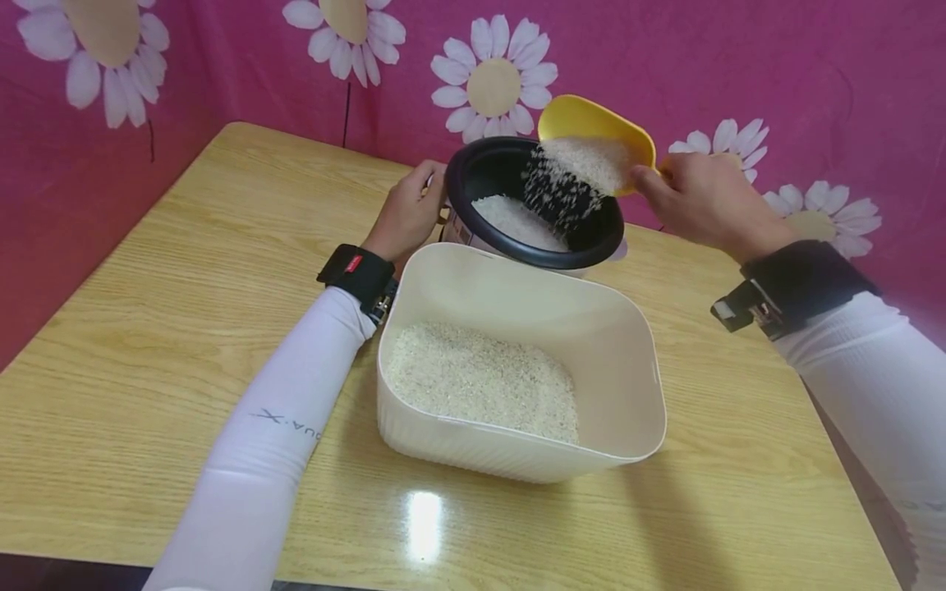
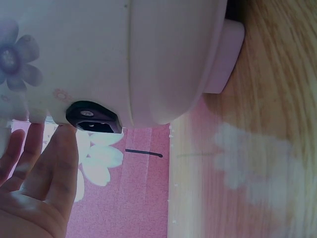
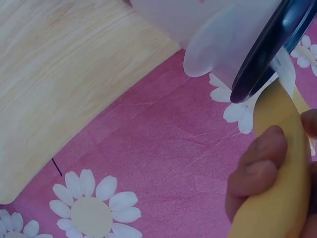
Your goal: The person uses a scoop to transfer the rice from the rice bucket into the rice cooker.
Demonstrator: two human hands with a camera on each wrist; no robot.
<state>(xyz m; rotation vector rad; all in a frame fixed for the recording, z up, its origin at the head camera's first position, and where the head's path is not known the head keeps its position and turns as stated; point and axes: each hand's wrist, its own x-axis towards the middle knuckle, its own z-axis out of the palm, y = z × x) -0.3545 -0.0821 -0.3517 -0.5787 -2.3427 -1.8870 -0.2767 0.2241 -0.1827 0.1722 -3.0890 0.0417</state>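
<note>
My right hand (image 1: 709,201) grips the handle of a yellow scoop (image 1: 591,115), tilted above the rice cooker (image 1: 458,228) at the back of the table. White rice grains (image 1: 565,193) fall from the scoop into the cooker's black-rimmed pot, where more rice (image 1: 517,220) lies. In the right wrist view, fingers wrap around the yellow handle (image 3: 277,198). My left hand (image 1: 410,213) holds the cooker's left side near the rim. The left wrist view shows its fingers (image 2: 62,158) against the cooker's pale flowered body (image 2: 163,59), beside a dark socket (image 2: 94,118).
In front of the cooker stands a cream bin (image 1: 613,386), partly filled with rice (image 1: 480,377). The wooden table (image 1: 185,328) extends to both sides. Behind it hangs a pink cloth (image 1: 628,49) with white flowers.
</note>
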